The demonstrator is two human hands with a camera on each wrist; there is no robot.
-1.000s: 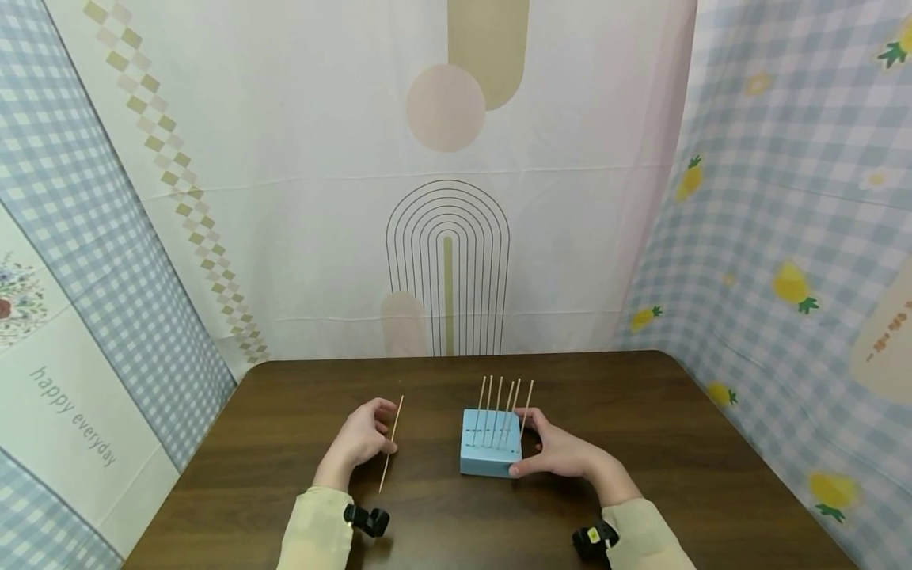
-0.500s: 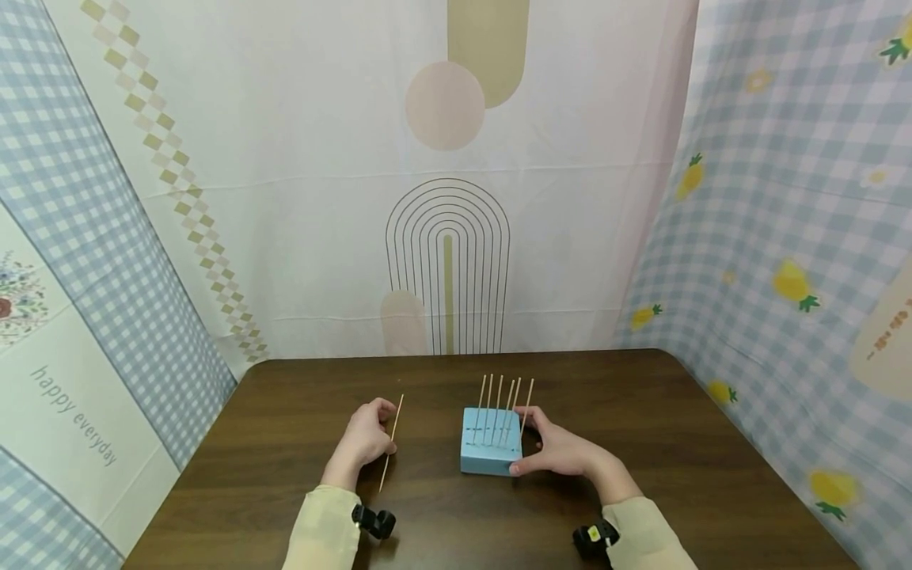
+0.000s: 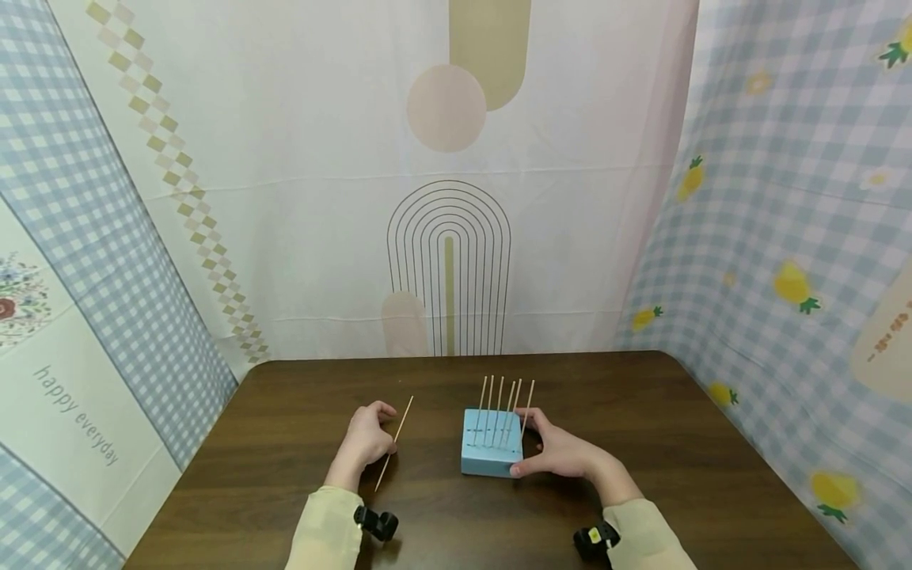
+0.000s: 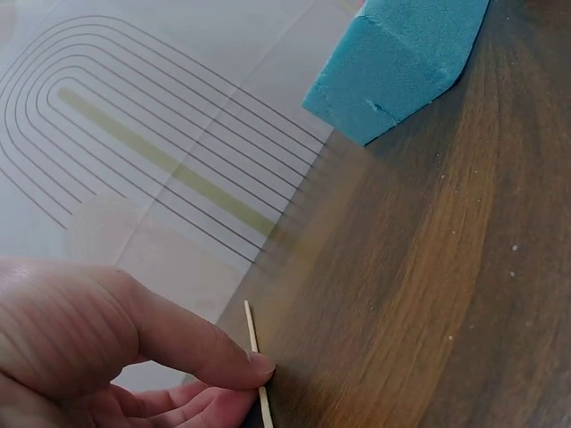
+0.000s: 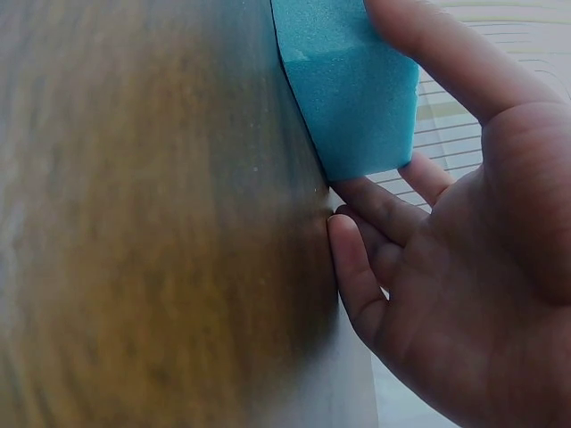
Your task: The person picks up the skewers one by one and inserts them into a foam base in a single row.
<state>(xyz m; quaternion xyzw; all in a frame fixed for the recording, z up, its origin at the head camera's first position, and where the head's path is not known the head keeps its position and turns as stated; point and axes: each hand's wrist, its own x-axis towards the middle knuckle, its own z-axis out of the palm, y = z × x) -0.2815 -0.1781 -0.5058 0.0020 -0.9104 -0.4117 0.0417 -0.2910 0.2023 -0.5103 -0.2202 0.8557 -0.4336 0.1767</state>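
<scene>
My left hand [image 3: 366, 439] is at the left of the table's middle, pinching a thin wooden skewer [image 3: 403, 419] between thumb and fingers. The skewer leans, its far end toward the right; in the left wrist view the thumb presses on the skewer [image 4: 252, 334]. To the right, a light blue foam block [image 3: 492, 465] sits on the table with several skewers standing up out of its top. My right hand [image 3: 563, 453] grips the block's right side, thumb at the near corner and fingers behind. In the right wrist view the thumb lies over the foam block [image 5: 352, 116].
Everything lies on a dark brown wooden table [image 3: 442, 522]. A white patterned cloth [image 3: 321, 237] hangs behind its far edge, and blue checked cloths hang at both sides. Each wrist wears a small black camera [image 3: 376, 523].
The skewer in my left hand has tilted, its far end swinging right and its near end slightly left. My right hand and the foam block stay in place.
</scene>
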